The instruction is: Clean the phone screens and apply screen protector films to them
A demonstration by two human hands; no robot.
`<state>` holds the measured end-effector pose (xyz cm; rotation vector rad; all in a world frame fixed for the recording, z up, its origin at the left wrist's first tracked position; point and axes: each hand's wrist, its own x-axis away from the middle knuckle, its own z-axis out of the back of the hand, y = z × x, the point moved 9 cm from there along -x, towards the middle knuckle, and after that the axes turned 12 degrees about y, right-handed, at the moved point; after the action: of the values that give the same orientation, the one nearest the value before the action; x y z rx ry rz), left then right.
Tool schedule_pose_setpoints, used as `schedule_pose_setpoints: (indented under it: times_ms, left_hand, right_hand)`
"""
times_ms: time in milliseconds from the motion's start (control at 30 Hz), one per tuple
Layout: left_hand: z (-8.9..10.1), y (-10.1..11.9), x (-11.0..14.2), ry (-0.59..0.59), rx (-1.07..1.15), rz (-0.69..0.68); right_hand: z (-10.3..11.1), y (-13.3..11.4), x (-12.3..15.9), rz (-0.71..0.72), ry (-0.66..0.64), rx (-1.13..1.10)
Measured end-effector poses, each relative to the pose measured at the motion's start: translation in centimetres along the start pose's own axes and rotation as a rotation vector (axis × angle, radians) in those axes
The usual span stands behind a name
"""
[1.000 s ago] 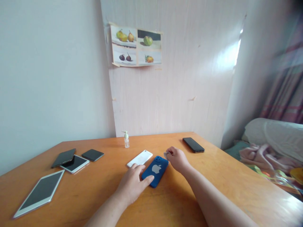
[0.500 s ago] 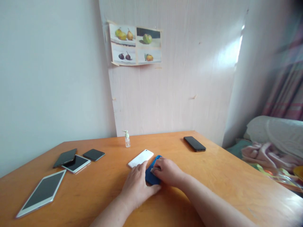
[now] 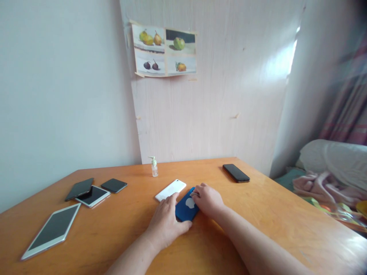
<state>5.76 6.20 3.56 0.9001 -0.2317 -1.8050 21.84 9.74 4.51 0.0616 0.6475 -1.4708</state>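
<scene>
Right hand: the fingers of the right hand are curled and pinch a small pale piece at the far right part of the blue phone; most of this piece is hidden, so its material I cannot tell.
Left hand: the left hand is open, fingers and thumb spread around the left side and the near end of the blue phone, covering some of its edge.
White phone: the white phone lies just beside, on the left, its near part partly behind the left fingers.
Table: on the wooden table, a clear pump bottle stands upright behind the phones; a black phone is at far right.
Left side: a dark tablet overlaps a white-framed tablet; a dark device and a larger white tablet are near.
Bedding: the pink bedding is blurred.
Blue phone: it lies flat between the hands, back side up, with a pale apple mark.
</scene>
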Motion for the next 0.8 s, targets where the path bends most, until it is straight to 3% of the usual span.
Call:
schedule_pose_setpoints:
  times_ms: [67, 133, 300, 367, 600, 667, 800]
  left_hand:
    - [-0.1, -0.1, 0.0, -0.012, 0.007, -0.001]
    - [-0.1, -0.2, 0.0, -0.018, 0.013, -0.001]
    - [0.0, -0.2, 0.2, -0.017, 0.034, 0.004]
    - [0.0, 0.0, 0.2, -0.025, 0.049, 0.003]
    - [0.2, 0.3, 0.1, -0.029, 0.056, 0.012]
    - [0.2, 0.4, 0.1, -0.031, 0.065, 0.008]
    - [0.3, 0.3, 0.1, -0.029, 0.077, 0.019]
  right_hand:
    - [-0.5, -2.9, 0.9, 0.154, -0.038, -0.085]
    - [-0.6, -3.8, 1.1, 0.218, -0.042, -0.112]
    - [0.4, 1.3, -1.1, -0.008, 0.052, 0.053]
    - [0.5, 1.7, -1.2, -0.020, 0.065, 0.072]
    - [-1.2, -4.7, 1.2, 0.330, -0.074, -0.054]
    - [-1.0, -3.4, 0.5, 0.266, -0.043, -0.018]
    - [0.1, 1.9, -1.4, -0.013, 0.062, 0.077]
